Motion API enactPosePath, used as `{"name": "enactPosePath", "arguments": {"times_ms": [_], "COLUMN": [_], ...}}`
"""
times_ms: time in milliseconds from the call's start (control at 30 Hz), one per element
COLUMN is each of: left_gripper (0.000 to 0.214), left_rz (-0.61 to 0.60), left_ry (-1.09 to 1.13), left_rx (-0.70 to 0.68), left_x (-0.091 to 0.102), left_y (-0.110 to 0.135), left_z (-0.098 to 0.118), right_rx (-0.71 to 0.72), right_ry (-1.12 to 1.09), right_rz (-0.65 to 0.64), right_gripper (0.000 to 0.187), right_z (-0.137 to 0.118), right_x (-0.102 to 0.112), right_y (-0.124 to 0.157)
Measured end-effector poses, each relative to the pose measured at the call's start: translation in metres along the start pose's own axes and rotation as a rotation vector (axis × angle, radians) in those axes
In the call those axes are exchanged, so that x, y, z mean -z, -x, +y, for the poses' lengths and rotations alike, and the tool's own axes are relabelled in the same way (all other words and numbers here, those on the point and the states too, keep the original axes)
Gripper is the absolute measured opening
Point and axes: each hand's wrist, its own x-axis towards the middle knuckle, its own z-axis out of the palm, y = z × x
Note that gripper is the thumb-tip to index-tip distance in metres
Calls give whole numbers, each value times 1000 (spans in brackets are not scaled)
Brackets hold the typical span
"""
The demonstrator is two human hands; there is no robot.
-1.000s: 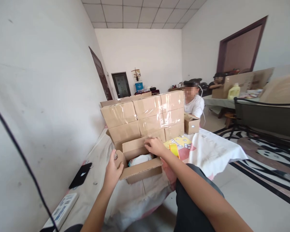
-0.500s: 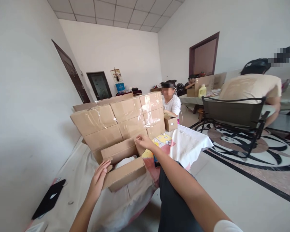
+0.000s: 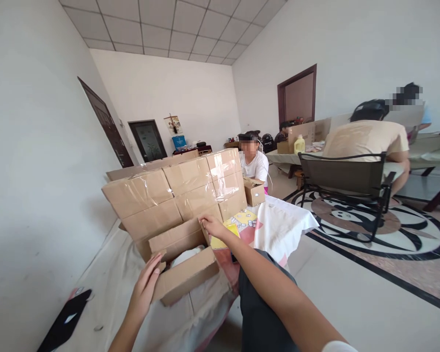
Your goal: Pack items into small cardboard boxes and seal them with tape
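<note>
An open cardboard box (image 3: 188,283) stands on the cloth-covered table, its flaps raised. Inside it some white material (image 3: 186,255) shows in part; I cannot make out what it is. My left hand (image 3: 145,282) lies against the box's left end, fingers stretched out along the end flap. At the far right corner, my right hand (image 3: 210,226) has its fingertips pinched on the edge of the right end flap. A yellow patterned sheet or packet (image 3: 225,237) lies to the right of the box, partly behind my right forearm.
Behind the box rises a wall of taped cartons (image 3: 168,188). A smaller carton (image 3: 254,191) stands at the far right near a seated person (image 3: 255,166). A black flat item (image 3: 68,318) lies at left on the tablecloth (image 3: 284,217). Another person sits in a folding chair (image 3: 341,181).
The whole view has shifted a little, with the room lower and further left in the picture. Both hands stay at the two ends of the box.
</note>
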Motion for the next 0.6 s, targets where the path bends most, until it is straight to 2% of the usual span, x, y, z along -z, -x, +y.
{"name": "enactPosePath", "arguments": {"times_ms": [33,133,200,367,533,600], "left_gripper": [67,64,64,67,71,80], "left_rz": [-8,-29,-26,50,-32,-87], "left_ry": [1,-3,-1,6,77,120], "left_rx": [8,22,30,156,195,185], "left_x": [0,0,-1,1,17,24], "left_y": [0,3,4,3,-3,-4], "left_z": [0,2,3,4,-5,-10], "right_rx": [-26,-100,-146,-197,-198,-193], "right_ry": [7,45,74,73,-1,-58], "right_rz": [-2,-30,-70,-124,-104,-86], "right_gripper": [28,70,85,75,69,72], "right_z": [2,6,8,7,10,14], "right_x": [-4,-13,-17,-20,-21,-24], "right_y": [-1,0,2,4,2,0]}}
